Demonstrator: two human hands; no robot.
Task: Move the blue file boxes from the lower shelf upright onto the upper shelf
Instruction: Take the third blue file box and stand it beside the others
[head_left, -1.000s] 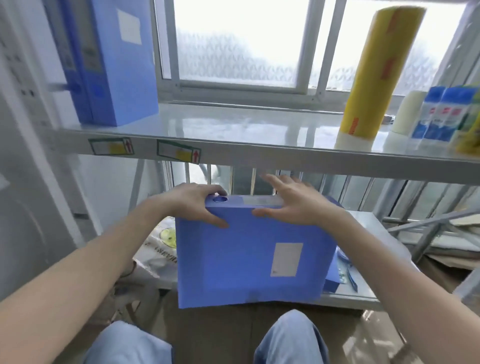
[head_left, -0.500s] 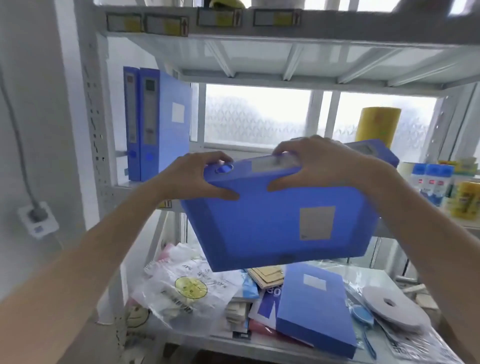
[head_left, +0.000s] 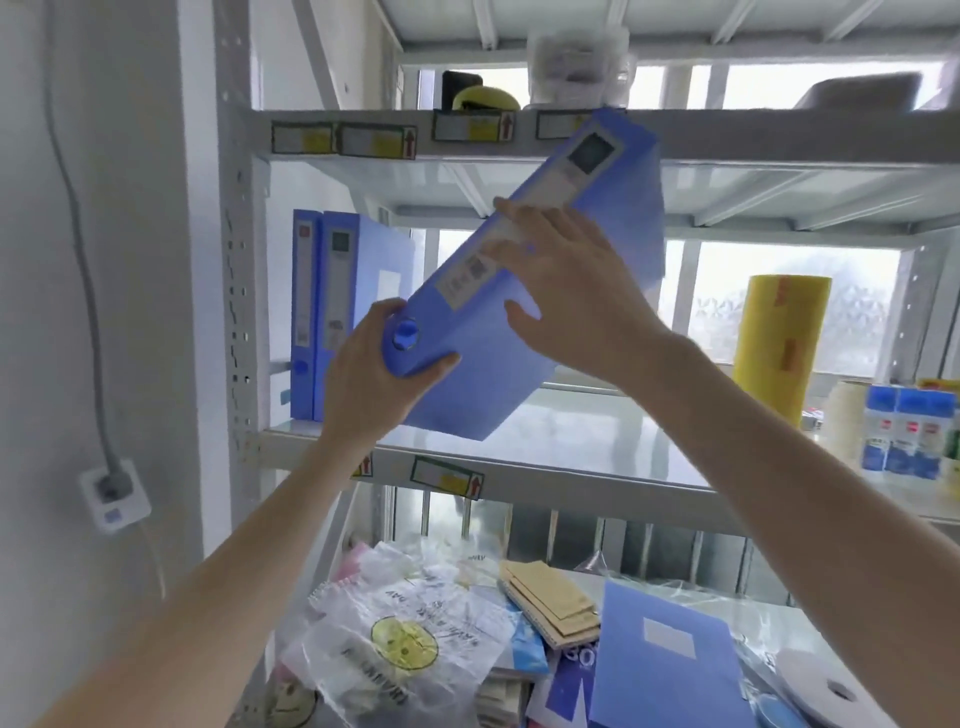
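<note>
I hold a blue file box (head_left: 498, 374) tilted in the air just above the upper shelf (head_left: 571, 447), its spine facing me and its top end slanting up to the right. My left hand (head_left: 374, 379) grips its lower end by the finger hole. My right hand (head_left: 566, 291) presses flat on the spine and side, fingers spread. Two blue file boxes (head_left: 332, 312) stand upright at the shelf's left end, just left of the held box. Another blue file box (head_left: 665, 665) lies flat on the lower shelf at bottom right.
A yellow roll (head_left: 779, 343), a cream spool and small blue-capped bottles (head_left: 904, 436) stand at the right of the upper shelf. The shelf above (head_left: 727, 135) hangs close over the held box. Plastic bags (head_left: 395, 639), notebooks and a white tape roll clutter the lower shelf. A wall socket (head_left: 111, 499) is left.
The box rose from the lower shelf to the upper shelf's level and turned from lying level towards upright, spine now facing me. The view tilted upward with it.
</note>
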